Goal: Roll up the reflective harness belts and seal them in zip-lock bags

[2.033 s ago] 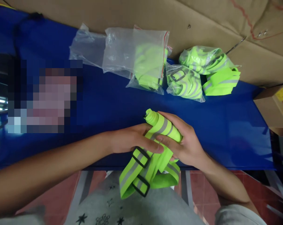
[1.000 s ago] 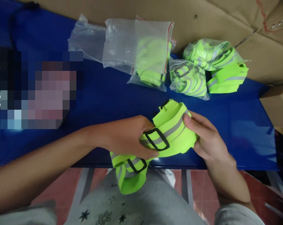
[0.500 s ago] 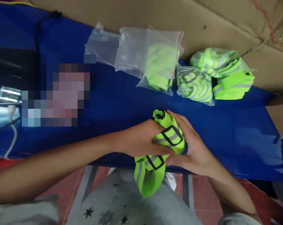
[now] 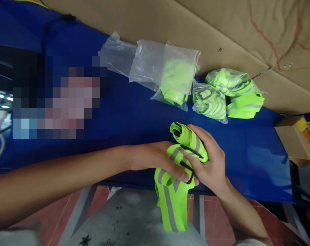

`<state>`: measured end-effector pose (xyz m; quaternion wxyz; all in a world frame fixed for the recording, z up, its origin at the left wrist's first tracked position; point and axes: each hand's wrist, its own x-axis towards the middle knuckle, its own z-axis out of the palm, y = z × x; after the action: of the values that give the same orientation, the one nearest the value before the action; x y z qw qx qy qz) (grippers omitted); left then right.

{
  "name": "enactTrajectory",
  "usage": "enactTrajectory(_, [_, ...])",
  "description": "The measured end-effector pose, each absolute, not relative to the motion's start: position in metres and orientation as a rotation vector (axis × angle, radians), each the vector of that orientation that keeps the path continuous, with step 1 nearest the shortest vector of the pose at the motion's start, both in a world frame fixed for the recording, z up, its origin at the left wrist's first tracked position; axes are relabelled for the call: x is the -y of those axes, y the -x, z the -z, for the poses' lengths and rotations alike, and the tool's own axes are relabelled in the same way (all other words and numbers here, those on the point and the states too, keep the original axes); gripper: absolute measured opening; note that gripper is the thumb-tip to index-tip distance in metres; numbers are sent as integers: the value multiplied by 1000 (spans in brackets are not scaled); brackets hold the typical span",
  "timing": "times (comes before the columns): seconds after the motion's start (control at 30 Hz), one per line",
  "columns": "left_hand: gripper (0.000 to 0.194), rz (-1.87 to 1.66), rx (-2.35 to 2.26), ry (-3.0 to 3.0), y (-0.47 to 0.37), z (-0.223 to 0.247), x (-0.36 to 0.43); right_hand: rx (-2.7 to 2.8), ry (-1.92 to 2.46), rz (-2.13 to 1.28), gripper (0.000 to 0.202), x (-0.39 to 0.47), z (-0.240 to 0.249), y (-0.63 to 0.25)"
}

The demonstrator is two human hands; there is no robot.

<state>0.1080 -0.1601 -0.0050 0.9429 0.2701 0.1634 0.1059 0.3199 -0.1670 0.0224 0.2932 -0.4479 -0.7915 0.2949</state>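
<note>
A neon green strap (image 4: 174,208) with grey stripes and black buckles is between my two hands, above the near edge of the blue table. My right hand (image 4: 212,162) is wrapped round its rolled part, whose coiled end points up and left. My left hand (image 4: 162,160) pinches the looser part beside a buckle, with the thumb on top. Below my left hand a loop of the strap hangs in front of the grey clothing. Part of the left fingers is hidden behind the strap.
On the blue table (image 4: 134,126) lie clear plastic bags (image 4: 147,63), a bagged green strap (image 4: 174,82), more bagged straps (image 4: 210,102) and an unbagged-looking green bundle (image 4: 244,104). A cardboard box (image 4: 296,136) stands right. A dark object (image 4: 24,75) and a blurred patch are at left.
My left hand has shifted down the strap, and its loop hangs lower. The roll in my right hand has turned, so its buckle looks more edge-on. The view has moved slightly.
</note>
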Motion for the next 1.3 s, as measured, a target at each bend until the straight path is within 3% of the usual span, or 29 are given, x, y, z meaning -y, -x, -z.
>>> enactTrajectory(0.1, [45,-244,-410,-657,-108,5,158,2073,1208,-781,62,167,-25,-322])
enactTrajectory(0.27, [16,-493,-655,-1017,-106,-6,152,1866,1353,-1042,42,159,-31,-321])
enactTrajectory(0.4, [25,-416,-657,-785,-108,-6,156,1713,1428,-1187,32,157,-31,-318])
enactTrajectory(0.5, [47,-363,-469,-482,-113,2,164,1727,1420,-926,33,161,-29,-318])
enactTrajectory(0.57, [55,-393,-344,-420,-117,7,170,1841,1339,-635,45,163,-27,-320])
enactTrajectory(0.67, [52,-409,-342,-428,-121,9,175,2038,1140,-332,58,160,-21,-326])
enactTrajectory(0.8, [37,-363,-425,-459,-119,5,171,2056,1091,-272,59,155,-18,-331])
enactTrajectory(0.93, [20,-291,-480,-656,-106,-3,153,1819,1289,-623,46,158,-26,-335])
enactTrajectory(1.1, [20,-180,-529,-895,-94,-11,137,1255,1348,-1342,35,158,-31,-331])
enactTrajectory(1.2, [22,-179,-474,-898,-95,-11,138,920,1396,-1803,43,152,-31,-324])
enactTrajectory(1.3, [17,-231,-486,-957,-96,-7,141,787,1377,-2041,49,145,-29,-320])
